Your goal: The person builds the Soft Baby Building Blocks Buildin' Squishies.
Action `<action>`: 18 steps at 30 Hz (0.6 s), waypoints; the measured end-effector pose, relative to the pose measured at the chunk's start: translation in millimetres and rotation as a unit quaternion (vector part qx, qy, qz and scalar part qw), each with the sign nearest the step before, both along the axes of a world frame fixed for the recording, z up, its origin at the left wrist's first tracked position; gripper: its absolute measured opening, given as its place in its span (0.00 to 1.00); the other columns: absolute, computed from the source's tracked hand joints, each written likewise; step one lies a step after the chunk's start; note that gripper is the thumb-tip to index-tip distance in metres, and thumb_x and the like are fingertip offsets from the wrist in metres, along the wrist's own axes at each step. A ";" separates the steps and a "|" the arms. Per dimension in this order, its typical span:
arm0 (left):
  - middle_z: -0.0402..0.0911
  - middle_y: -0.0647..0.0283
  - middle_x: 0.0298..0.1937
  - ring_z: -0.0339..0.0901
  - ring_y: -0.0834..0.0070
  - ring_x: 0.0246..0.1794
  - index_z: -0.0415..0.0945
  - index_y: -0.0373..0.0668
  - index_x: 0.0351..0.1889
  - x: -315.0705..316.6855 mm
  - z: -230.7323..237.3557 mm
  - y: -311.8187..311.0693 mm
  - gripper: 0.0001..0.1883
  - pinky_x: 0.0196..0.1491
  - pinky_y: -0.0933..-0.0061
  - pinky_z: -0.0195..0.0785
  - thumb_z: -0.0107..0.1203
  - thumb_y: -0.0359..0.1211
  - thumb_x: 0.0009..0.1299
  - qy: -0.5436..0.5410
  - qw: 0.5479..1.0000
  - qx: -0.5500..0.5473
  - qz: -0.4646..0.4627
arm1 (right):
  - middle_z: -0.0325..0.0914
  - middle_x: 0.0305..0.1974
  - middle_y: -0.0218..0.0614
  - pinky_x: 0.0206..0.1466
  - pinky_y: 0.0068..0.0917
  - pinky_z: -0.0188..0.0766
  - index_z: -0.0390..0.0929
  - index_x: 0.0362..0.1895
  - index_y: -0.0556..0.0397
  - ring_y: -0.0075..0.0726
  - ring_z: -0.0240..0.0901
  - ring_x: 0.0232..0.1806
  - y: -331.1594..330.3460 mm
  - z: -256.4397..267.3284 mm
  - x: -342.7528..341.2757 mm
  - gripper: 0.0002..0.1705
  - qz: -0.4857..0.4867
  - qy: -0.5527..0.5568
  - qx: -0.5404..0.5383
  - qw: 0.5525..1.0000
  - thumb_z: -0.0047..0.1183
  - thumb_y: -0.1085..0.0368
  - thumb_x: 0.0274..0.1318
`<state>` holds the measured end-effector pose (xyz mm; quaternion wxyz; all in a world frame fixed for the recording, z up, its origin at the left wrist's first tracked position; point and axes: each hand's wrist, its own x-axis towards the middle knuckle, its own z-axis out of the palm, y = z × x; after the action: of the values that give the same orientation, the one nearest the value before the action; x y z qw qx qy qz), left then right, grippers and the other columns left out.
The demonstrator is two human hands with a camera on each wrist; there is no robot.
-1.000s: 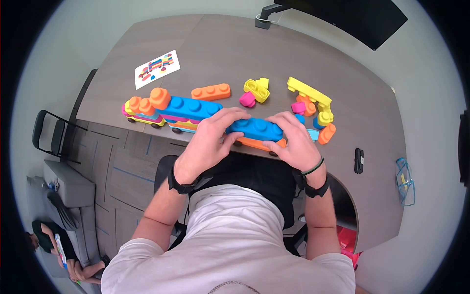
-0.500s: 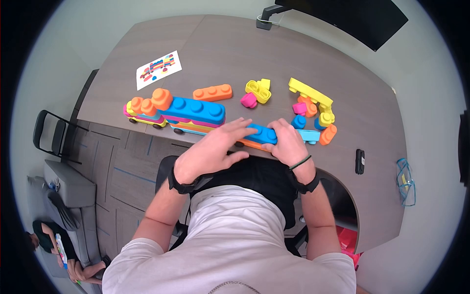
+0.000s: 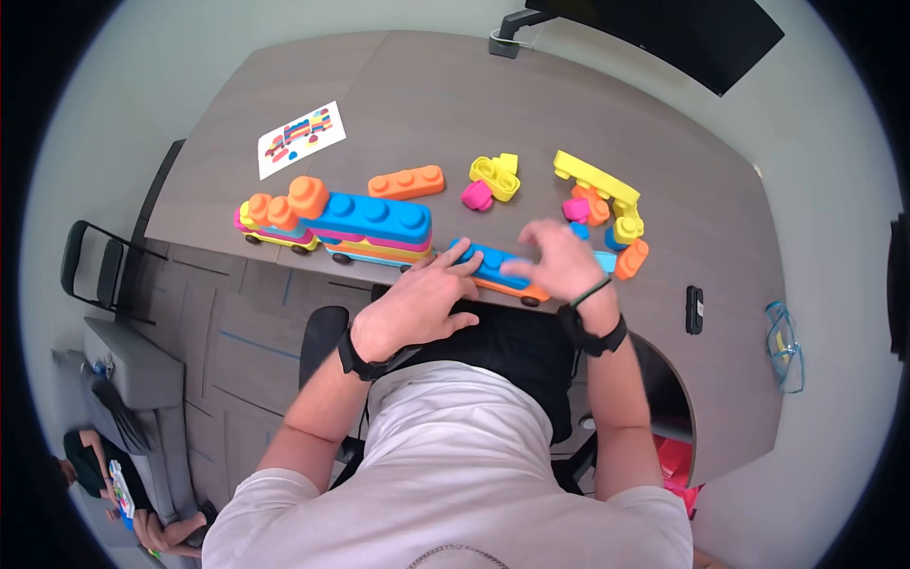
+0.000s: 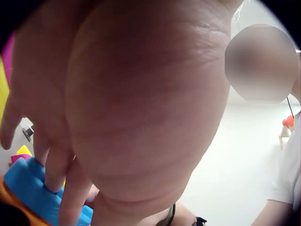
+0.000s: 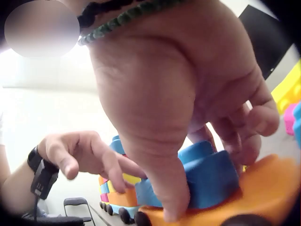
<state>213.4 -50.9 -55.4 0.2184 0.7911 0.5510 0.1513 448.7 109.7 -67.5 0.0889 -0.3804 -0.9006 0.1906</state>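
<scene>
A long blue block (image 3: 491, 264) lies on an orange wheeled base (image 3: 517, 287) at the table's front edge. My left hand (image 3: 417, 302) rests spread fingertips on the blue block's left end; the left wrist view shows fingers lying over the blue studs (image 4: 35, 181). Over the right end is my right hand (image 3: 564, 264), its thumb along the block's near side and its fingers spread apart beyond. In the right wrist view, the thumb (image 5: 164, 188) reaches down to the orange base (image 5: 268, 193). Left of this car stands a stacked toy train (image 3: 370, 223) with several coloured layers.
An orange block (image 3: 406, 182), yellow pieces (image 3: 495, 175) and a pink block (image 3: 477, 196) lie behind the train. More blocks, including a long yellow one (image 3: 595, 178), sit at right. A picture card (image 3: 301, 140), a black object (image 3: 695, 310) and glasses (image 3: 784, 346) are farther out.
My left hand has come down and leftward onto the blue block's left end. The right hand has loosened from its pinch at the right end, its fingers spreading.
</scene>
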 end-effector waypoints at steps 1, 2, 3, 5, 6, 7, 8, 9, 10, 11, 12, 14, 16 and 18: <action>0.73 0.48 0.86 0.57 0.48 0.92 0.91 0.39 0.53 -0.2 -0.9 -0.7 0.17 0.84 0.44 0.64 0.76 0.39 0.72 -0.002 1.000 0.000 0.005 | 0.89 0.53 0.46 0.57 0.48 0.82 0.85 0.56 0.54 0.56 0.86 0.54 7.7 8.3 -3.6 0.30 -0.026 0.030 0.048 0.998 0.75 0.44 0.64; 0.72 0.48 0.86 0.57 0.48 0.92 0.91 0.40 0.54 -1.3 -2.4 -1.6 0.18 0.84 0.44 0.65 0.76 0.40 0.73 0.000 1.000 0.000 -0.001 | 0.89 0.54 0.47 0.58 0.48 0.82 0.85 0.56 0.55 0.57 0.86 0.55 24.9 17.3 -12.0 0.26 -0.041 0.038 0.026 0.998 0.72 0.48 0.67; 0.72 0.48 0.86 0.58 0.48 0.92 0.90 0.41 0.56 -2.6 -3.9 -2.4 0.19 0.83 0.44 0.65 0.76 0.41 0.73 0.003 1.000 0.001 -0.007 | 0.89 0.55 0.48 0.60 0.48 0.82 0.86 0.57 0.55 0.58 0.85 0.57 45.8 24.5 -24.5 0.22 -0.056 0.048 0.004 0.997 0.70 0.52 0.70; 0.72 0.48 0.86 0.58 0.48 0.92 0.90 0.41 0.57 -2.5 -6.5 -2.3 0.20 0.83 0.43 0.66 0.76 0.41 0.73 0.006 1.000 -0.001 -0.001 | 0.88 0.60 0.48 0.63 0.49 0.82 0.85 0.60 0.53 0.58 0.85 0.60 84.6 14.0 -50.2 0.19 -0.034 0.039 0.049 0.997 0.66 0.59 0.71; 0.72 0.49 0.86 0.58 0.49 0.92 0.90 0.42 0.58 -2.0 -7.7 -1.7 0.21 0.82 0.43 0.67 0.76 0.42 0.73 0.006 1.000 -0.002 0.002 | 0.86 0.64 0.48 0.66 0.50 0.82 0.85 0.64 0.52 0.59 0.84 0.63 100.8 7.0 -60.6 0.19 -0.016 0.026 0.094 0.995 0.62 0.65 0.73; 0.73 0.49 0.86 0.58 0.49 0.92 0.88 0.42 0.61 -2.4 -8.7 -1.4 0.23 0.82 0.42 0.67 0.76 0.43 0.73 0.008 1.000 -0.010 0.003 | 0.86 0.64 0.48 0.66 0.50 0.82 0.85 0.64 0.52 0.59 0.84 0.63 113.5 2.9 -70.7 0.19 -0.014 0.028 0.097 0.995 0.62 0.65 0.73; 0.73 0.49 0.86 0.58 0.49 0.92 0.88 0.42 0.61 -2.6 -10.2 -1.1 0.23 0.82 0.42 0.67 0.76 0.43 0.73 0.010 1.000 -0.008 0.006 | 0.84 0.66 0.47 0.69 0.52 0.82 0.83 0.69 0.48 0.59 0.83 0.66 123.2 0.0 -81.8 0.23 0.012 -0.018 0.113 0.993 0.61 0.67 0.72; 0.73 0.49 0.86 0.58 0.49 0.92 0.88 0.42 0.62 -2.5 -11.9 -1.2 0.23 0.82 0.42 0.67 0.76 0.42 0.73 0.004 1.000 -0.007 0.008 | 0.83 0.69 0.46 0.72 0.53 0.82 0.81 0.74 0.43 0.60 0.82 0.69 130.0 -4.4 -90.0 0.28 0.040 -0.065 0.128 0.989 0.61 0.69 0.71; 0.73 0.49 0.86 0.58 0.50 0.92 0.88 0.42 0.62 -2.7 -12.1 -1.4 0.24 0.82 0.42 0.67 0.76 0.42 0.73 -0.002 1.000 -0.007 0.011 | 0.83 0.69 0.46 0.72 0.53 0.82 0.81 0.74 0.43 0.60 0.82 0.69 133.8 -7.8 -95.6 0.28 0.044 -0.063 0.130 0.989 0.61 0.69 0.71; 0.73 0.49 0.86 0.57 0.50 0.93 0.87 0.41 0.64 -2.5 -10.6 -1.0 0.25 0.81 0.41 0.68 0.75 0.42 0.74 -0.002 1.000 -0.014 0.013 | 0.81 0.70 0.44 0.72 0.53 0.82 0.80 0.76 0.40 0.57 0.81 0.71 137.7 -10.8 -99.5 0.31 0.060 -0.114 0.126 0.984 0.58 0.73 0.71; 0.73 0.49 0.86 0.57 0.50 0.93 0.87 0.41 0.64 -2.8 -9.7 -0.8 0.25 0.81 0.41 0.68 0.75 0.42 0.74 -0.001 1.000 -0.014 0.018 | 0.80 0.72 0.42 0.72 0.52 0.82 0.79 0.78 0.38 0.54 0.79 0.73 141.8 -13.8 -102.0 0.34 0.076 -0.166 0.122 0.976 0.56 0.76 0.71; 0.73 0.50 0.86 0.57 0.51 0.93 0.87 0.42 0.66 -3.0 -9.2 -1.1 0.26 0.79 0.42 0.72 0.75 0.42 0.74 -0.006 1.000 -0.009 0.013 | 0.82 0.69 0.41 0.72 0.53 0.83 0.80 0.77 0.35 0.52 0.79 0.74 144.9 -11.4 -103.3 0.33 0.085 -0.183 0.130 0.971 0.57 0.74 0.71; 0.73 0.50 0.86 0.58 0.51 0.93 0.86 0.42 0.67 -3.4 -9.6 -1.1 0.27 0.78 0.42 0.73 0.75 0.43 0.74 -0.005 1.000 -0.015 0.017 | 0.82 0.69 0.40 0.72 0.53 0.83 0.81 0.75 0.37 0.52 0.79 0.74 147.9 -10.8 -97.2 0.31 0.064 -0.206 0.117 0.969 0.59 0.72 0.70; 0.73 0.51 0.86 0.58 0.52 0.93 0.86 0.43 0.68 -2.1 -10.2 -1.3 0.27 0.76 0.42 0.75 0.75 0.43 0.74 -0.005 1.000 -0.018 0.018 | 0.84 0.67 0.42 0.72 0.52 0.82 0.83 0.71 0.42 0.55 0.80 0.72 147.8 -13.4 -86.4 0.29 0.057 -0.175 0.126 0.975 0.63 0.71 0.66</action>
<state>211.3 -52.1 -65.7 0.2326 0.7761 0.5669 0.1490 362.3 257.4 -80.9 -0.0340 -0.3413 -0.9393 0.0111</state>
